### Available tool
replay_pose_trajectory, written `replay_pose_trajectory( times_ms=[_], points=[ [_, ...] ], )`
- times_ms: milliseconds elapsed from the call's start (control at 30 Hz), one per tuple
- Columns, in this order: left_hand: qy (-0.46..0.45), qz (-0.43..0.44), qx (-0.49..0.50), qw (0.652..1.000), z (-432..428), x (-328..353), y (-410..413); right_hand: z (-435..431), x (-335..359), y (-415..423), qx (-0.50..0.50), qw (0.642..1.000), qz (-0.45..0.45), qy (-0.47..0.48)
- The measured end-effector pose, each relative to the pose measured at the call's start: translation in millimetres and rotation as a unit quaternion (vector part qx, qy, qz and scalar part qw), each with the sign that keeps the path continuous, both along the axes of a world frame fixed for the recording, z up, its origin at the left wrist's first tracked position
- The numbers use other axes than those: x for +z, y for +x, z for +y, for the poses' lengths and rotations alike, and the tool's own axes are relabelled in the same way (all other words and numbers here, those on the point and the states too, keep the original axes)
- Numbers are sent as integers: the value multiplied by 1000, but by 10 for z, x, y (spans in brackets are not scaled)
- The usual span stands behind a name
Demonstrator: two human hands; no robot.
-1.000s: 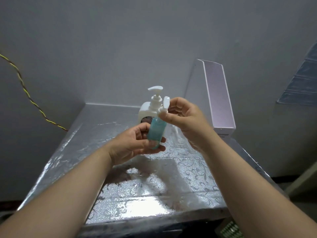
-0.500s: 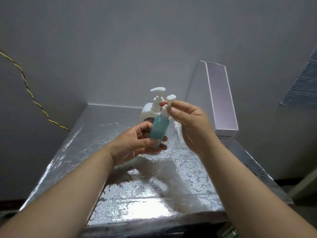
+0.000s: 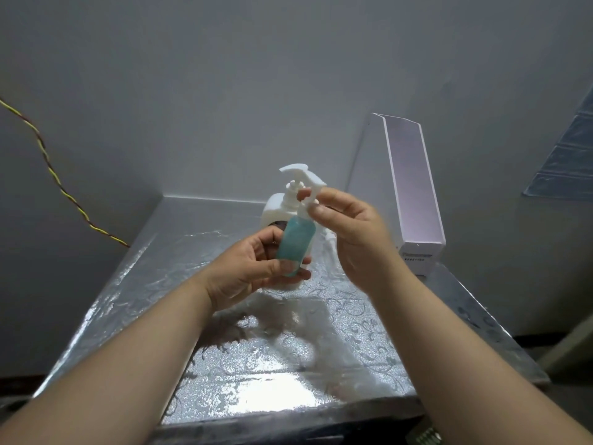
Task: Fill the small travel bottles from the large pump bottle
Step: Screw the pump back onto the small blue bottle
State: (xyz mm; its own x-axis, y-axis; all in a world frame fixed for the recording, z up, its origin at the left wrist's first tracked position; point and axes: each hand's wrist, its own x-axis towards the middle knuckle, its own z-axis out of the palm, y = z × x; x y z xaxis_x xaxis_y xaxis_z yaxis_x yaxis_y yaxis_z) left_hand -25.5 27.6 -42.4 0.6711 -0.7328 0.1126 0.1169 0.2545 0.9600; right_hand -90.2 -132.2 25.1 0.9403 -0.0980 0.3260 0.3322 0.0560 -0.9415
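A small travel bottle (image 3: 296, 244) with blue-green liquid is held upright above the table. My left hand (image 3: 253, 271) grips its lower body. The bottle's white pump cap (image 3: 310, 195) is pinched at the neck by the fingertips of my right hand (image 3: 353, 232). Right behind them stands the large white pump bottle (image 3: 278, 203), with its nozzle pointing left; its lower part is hidden by my hands and the small bottle.
A shiny silver patterned table (image 3: 256, 364) fills the corner of grey walls. A tall white and lilac box (image 3: 414, 194) leans at the back right. A yellow twisted cable (image 3: 54, 178) runs along the left wall.
The small bottle has risen slightly. My right hand has turned at the pump cap, and the cap's nozzle now points up and to the right.
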Motion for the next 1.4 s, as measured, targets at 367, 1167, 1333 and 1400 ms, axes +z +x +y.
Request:
replay_pose_trajectory(
  times_ms=[367,1167,1333,1400],
  points=[
    [-5,9,-11,1000,-3,12,-18,73,-30,36,3,1000,5,30],
    [-27,22,-29,999,35,89,-63,-49,13,63,77,996,22,37],
    [-24,27,-36,999,24,82,-63,-56,-47,105,84,996,22,38],
    [-31,33,-33,998,30,88,-57,-60,-33,86,109,993,26,32]
  ],
)
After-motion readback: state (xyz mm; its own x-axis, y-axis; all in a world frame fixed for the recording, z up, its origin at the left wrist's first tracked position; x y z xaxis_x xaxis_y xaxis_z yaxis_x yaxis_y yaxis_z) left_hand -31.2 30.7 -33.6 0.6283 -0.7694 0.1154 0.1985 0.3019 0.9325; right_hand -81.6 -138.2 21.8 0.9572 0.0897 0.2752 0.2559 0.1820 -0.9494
